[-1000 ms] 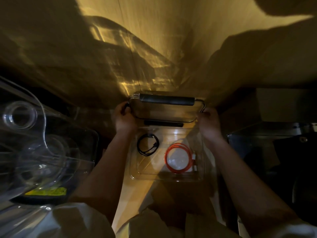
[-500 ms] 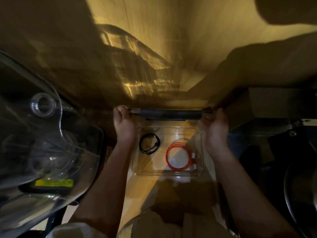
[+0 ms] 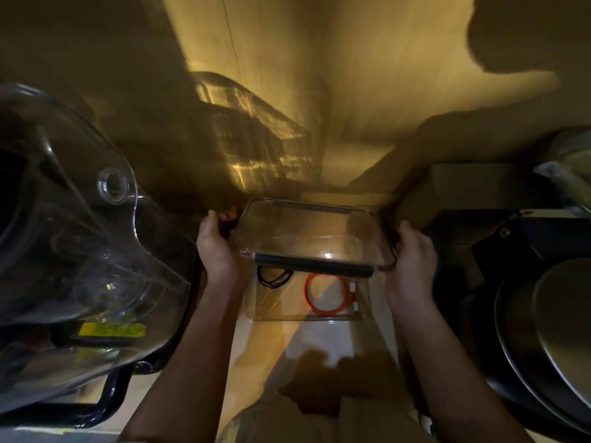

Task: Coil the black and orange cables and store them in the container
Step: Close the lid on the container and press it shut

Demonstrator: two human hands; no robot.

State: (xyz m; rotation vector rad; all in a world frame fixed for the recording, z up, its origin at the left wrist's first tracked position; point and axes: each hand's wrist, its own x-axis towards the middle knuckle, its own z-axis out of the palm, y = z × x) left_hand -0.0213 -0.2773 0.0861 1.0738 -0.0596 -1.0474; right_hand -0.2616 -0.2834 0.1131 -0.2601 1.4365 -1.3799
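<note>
A clear plastic container (image 3: 307, 316) sits on the wooden floor. Inside it the coiled black cable (image 3: 273, 278) lies at the left and the coiled orange cable (image 3: 326, 295) at the right. I hold the clear lid (image 3: 311, 233) with its black clip bar over the container's far half, tilted with the bar edge toward me. My left hand (image 3: 217, 247) grips the lid's left edge. Its right edge is in my right hand (image 3: 412, 257). The lid's bar hides the top of both coils.
A large clear plastic appliance (image 3: 73, 260) with a yellow label and black frame stands close on the left. Dark boxes (image 3: 473, 193) and round metal pans (image 3: 550, 334) crowd the right. Open wooden floor stretches beyond the container and in front of it.
The lid has swung over from upright at the container's far rim toward me, so its black bar now lies over the container. Both hands turned with it.
</note>
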